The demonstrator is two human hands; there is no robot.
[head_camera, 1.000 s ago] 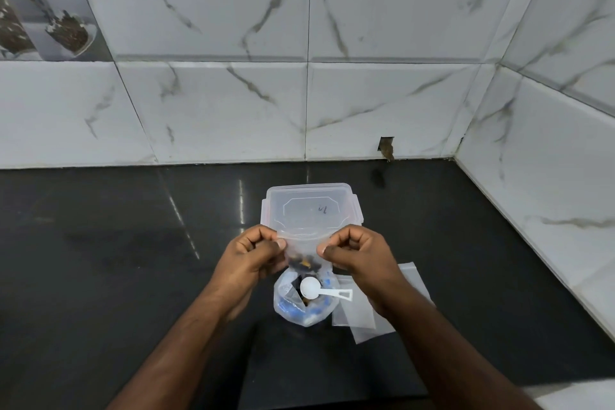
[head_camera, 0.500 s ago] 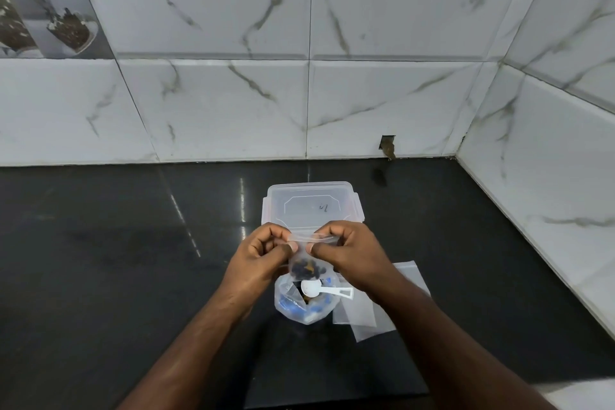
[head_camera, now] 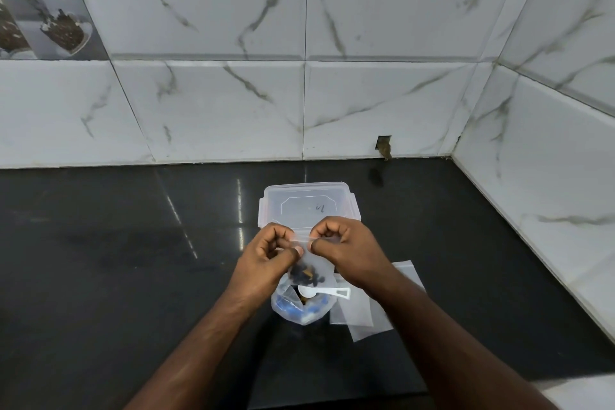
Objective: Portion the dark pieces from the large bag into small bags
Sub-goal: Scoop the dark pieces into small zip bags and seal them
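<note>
Two hands pinch the top strip of one small zip bag point(head_camera: 311, 263), held up just above the large bag: the left hand point(head_camera: 269, 255) grips the left end of the strip, the right hand point(head_camera: 346, 251) the right end, fingers curled tight on the plastic. Dark pieces point(head_camera: 306, 275) sit low in the small bag. If the strip is pressed unevenly, I judge it could stay partly unsealed and the pieces spill later; a tilt now could also tip them out. Directly below, the large bag point(head_camera: 301, 308) stands open on the black tabletop point(head_camera: 133, 260), and a white scoop point(head_camera: 327, 292) lies across its mouth, where a dropped bag could knock it off. Just right of the large bag lie spare flat small bags point(head_camera: 372, 316). Behind the large bag, touching nothing, sits a clear lidded container point(head_camera: 309, 205), close to the knuckles.
</note>
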